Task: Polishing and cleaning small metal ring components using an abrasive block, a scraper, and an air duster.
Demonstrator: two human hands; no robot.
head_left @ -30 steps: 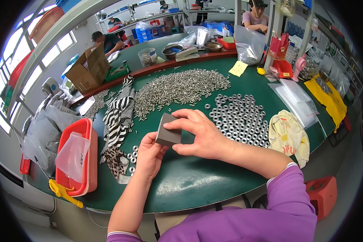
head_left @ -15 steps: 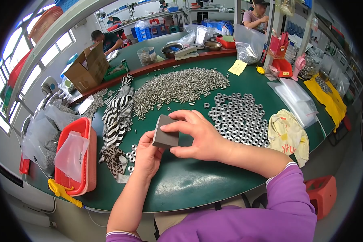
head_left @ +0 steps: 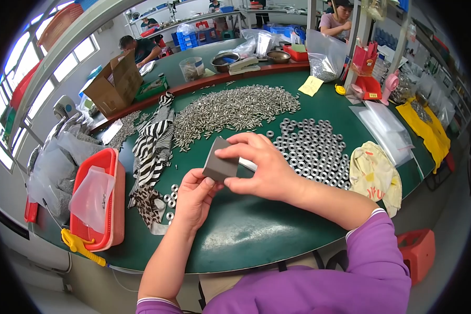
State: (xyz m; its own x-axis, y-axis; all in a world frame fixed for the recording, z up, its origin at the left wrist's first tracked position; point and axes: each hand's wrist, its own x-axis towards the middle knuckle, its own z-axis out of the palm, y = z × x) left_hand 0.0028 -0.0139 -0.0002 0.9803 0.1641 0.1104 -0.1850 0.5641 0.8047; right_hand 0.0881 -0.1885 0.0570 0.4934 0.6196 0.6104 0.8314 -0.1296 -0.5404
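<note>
Both my hands hold a dark grey rectangular block (head_left: 221, 166) above the green table (head_left: 246, 235). The fingers and thumb of my left hand (head_left: 192, 201) grip its lower left part. My right hand (head_left: 269, 168) has its fingers on the upper face and its thumb near the lower edge. A pale sliver shows between the right thumb and fingers; I cannot make out what it is. To the right of my hands lie many metal rings (head_left: 314, 152) set close together. A few more rings (head_left: 170, 201) rest left of my left wrist. Beyond my hands spreads a heap of small metal pins (head_left: 235, 110).
A red basket (head_left: 118, 204) with a plastic bag and a yellow air gun (head_left: 78, 245) are at the left. Striped cloth (head_left: 152, 146) lies beside the pins. A cream cloth (head_left: 374, 170) and clear bags (head_left: 384, 131) lie right. Other people work farther back.
The block has shifted slightly right and up and is tilted differently, its broad face turned more toward me. My left thumb now shows on its near edge. Both hands keep hold of it.
</note>
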